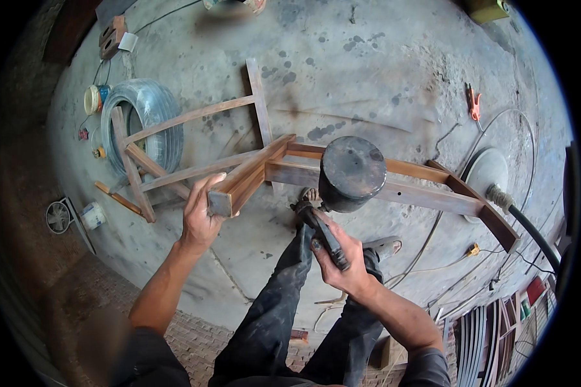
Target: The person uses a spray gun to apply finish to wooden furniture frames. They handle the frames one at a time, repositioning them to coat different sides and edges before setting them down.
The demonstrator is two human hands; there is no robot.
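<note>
My left hand (202, 213) is wrapped round the end of a beam on a brown wooden frame (246, 179), its fingers over the top. My right hand (345, 255) grips the dark handle of a spray gun (329, 235). A large round, black-stained cup (353, 169) sits on the gun and covers part of the frame's long rails. The trigger and nozzle are mostly hidden. To the right of the cup, the rails run on to a dark crosspiece (497, 222). More wooden legs and rails (193, 116) spread to the left; whether they join the held frame I cannot tell.
A tyre (168, 113) in clear wrap lies under the left-hand rails. On the right are a white disc-shaped base (489, 177) with a dark hose, an orange-handled tool (474, 103) and loose cables. Slatted pieces (481, 342) lie at lower right, a white bucket (93, 215) at left.
</note>
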